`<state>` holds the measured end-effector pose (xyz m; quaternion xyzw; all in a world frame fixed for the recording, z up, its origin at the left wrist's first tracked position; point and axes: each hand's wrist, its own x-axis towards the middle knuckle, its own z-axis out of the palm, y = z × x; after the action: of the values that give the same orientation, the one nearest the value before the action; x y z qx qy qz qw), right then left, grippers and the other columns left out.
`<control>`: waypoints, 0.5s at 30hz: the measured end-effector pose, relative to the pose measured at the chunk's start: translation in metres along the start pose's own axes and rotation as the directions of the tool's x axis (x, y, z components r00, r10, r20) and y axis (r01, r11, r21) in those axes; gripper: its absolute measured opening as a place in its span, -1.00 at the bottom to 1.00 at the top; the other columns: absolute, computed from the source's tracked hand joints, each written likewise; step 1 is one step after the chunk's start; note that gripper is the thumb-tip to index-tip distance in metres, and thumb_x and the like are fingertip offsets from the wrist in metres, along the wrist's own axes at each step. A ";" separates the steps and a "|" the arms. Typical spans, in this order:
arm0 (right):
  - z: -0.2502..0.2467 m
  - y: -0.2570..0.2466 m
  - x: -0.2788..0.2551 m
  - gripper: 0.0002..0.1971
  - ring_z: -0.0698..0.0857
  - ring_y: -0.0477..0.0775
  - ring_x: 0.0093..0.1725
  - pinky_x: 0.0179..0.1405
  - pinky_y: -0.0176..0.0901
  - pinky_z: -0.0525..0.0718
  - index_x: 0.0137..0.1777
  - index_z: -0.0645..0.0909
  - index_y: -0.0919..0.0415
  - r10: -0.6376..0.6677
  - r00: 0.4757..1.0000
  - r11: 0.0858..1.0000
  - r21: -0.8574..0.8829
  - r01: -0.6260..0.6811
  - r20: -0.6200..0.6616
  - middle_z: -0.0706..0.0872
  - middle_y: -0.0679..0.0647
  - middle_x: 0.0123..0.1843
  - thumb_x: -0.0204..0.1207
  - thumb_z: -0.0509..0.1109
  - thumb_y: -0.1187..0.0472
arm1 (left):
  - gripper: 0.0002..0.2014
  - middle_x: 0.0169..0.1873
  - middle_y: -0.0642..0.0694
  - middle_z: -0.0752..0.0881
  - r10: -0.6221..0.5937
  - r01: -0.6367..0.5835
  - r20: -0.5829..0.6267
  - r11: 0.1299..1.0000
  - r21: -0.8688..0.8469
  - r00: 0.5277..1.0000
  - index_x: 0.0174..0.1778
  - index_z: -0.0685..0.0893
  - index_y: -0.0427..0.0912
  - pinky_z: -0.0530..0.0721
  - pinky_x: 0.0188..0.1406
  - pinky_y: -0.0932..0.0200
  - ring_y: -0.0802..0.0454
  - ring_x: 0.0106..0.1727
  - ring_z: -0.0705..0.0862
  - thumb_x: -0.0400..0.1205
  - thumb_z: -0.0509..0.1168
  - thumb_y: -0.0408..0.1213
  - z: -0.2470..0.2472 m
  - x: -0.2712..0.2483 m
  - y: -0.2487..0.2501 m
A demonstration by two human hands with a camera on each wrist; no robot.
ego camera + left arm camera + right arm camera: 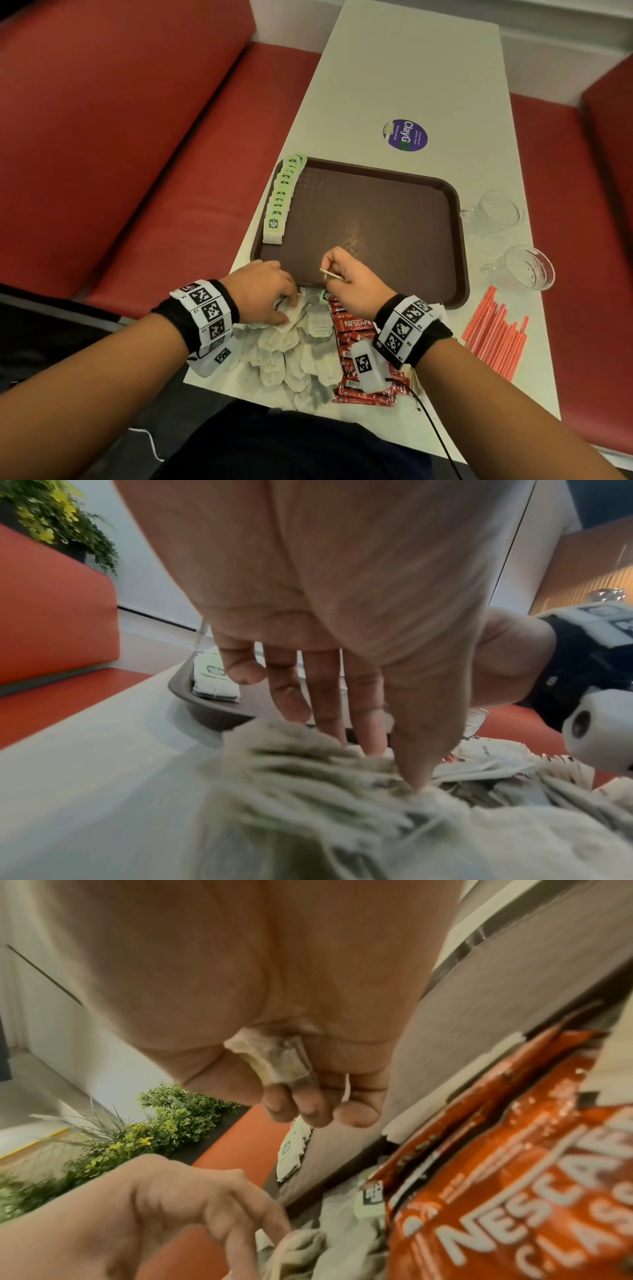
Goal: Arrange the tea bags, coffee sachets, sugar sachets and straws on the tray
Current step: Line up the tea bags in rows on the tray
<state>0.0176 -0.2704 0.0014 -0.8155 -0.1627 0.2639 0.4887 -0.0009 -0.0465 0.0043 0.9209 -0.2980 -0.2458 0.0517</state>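
Note:
A brown tray (376, 212) lies on the white table, with a row of green-tagged tea bags (281, 198) along its left edge. A pile of loose tea bags (294, 346) lies at the table's near edge, next to red Nescafe sachets (356, 329). My left hand (289, 303) reaches down into the pile, thumb and fingertips (414, 780) pinching a tea bag there. My right hand (342, 270) hovers over the tray's near rim and grips a tea bag (274, 1061) against its curled fingers. Red straws (496, 332) lie on the table at the right.
Two clear glass cups (496, 212) (524, 270) stand right of the tray. A purple round sticker (406, 134) is on the table beyond it. Red bench seats run along both sides of the table. A cable hangs from my right wrist.

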 end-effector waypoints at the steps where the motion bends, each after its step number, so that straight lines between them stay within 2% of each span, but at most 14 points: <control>1: 0.001 0.001 -0.001 -0.76 0.40 -0.11 -0.44 -0.36 -0.09 0.47 0.03 0.45 0.08 0.002 1.000 1.000 0.001 -0.002 0.007 0.51 -0.02 -0.29 0.52 0.21 0.45 | -0.75 0.09 0.27 0.73 0.005 -0.005 -0.026 1.000 -0.008 1.000 0.01 0.73 0.17 0.56 0.10 0.03 0.13 0.04 0.53 0.52 0.34 0.16 0.000 0.000 0.001; 4: 0.001 0.003 -0.003 -0.76 0.46 -0.07 -0.40 -0.29 -0.06 0.56 0.04 0.57 0.03 0.003 1.000 0.999 -0.037 -0.003 0.012 0.51 -0.09 -0.33 0.49 0.34 0.38 | -0.73 -0.09 0.21 0.79 0.028 -0.033 -0.125 0.999 -0.043 0.992 -0.06 0.78 0.10 0.64 0.01 0.01 0.12 -0.07 0.58 0.60 0.21 0.08 -0.002 -0.003 0.000; 8: 0.004 0.001 -0.001 -0.79 0.70 -0.12 -0.15 -0.03 -0.13 0.71 0.05 0.67 0.01 -0.045 0.999 0.990 -0.133 0.044 -0.007 0.74 -0.12 -0.12 0.45 0.57 0.19 | -0.81 -0.13 0.17 0.75 0.010 -0.055 -0.288 0.987 -0.149 0.957 0.02 0.77 0.04 0.60 0.01 0.07 0.09 -0.04 0.60 0.71 0.26 -0.04 -0.016 -0.006 0.003; 11: 0.007 0.001 0.004 -0.89 0.66 -0.14 -0.26 -0.17 -0.10 0.69 -0.06 0.71 0.03 -0.061 0.996 0.986 -0.160 0.049 -0.070 0.73 -0.11 -0.23 0.47 0.55 0.21 | -0.86 -0.16 0.22 0.66 0.010 -0.102 -0.418 0.975 -0.199 0.908 0.00 0.74 0.00 0.50 -0.03 0.18 0.13 -0.05 0.58 0.72 0.28 -0.11 -0.032 -0.007 0.009; 15: 0.003 -0.005 0.010 -0.93 0.65 -0.20 -0.30 -0.24 -0.21 0.62 -0.07 0.71 -0.04 -0.107 0.985 0.988 -0.123 0.090 -0.135 0.76 -0.11 -0.25 0.53 0.55 0.14 | -0.83 -0.20 0.21 0.66 -0.031 -0.097 -0.566 0.976 -0.196 0.824 -0.02 0.71 0.02 0.58 -0.08 0.12 0.15 -0.11 0.57 0.73 0.23 -0.07 -0.042 -0.012 0.009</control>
<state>0.0238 -0.2606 0.0024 -0.8502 -0.1831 0.1712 0.4630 0.0062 -0.0489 0.0479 0.9357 -0.2567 0.0084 0.2417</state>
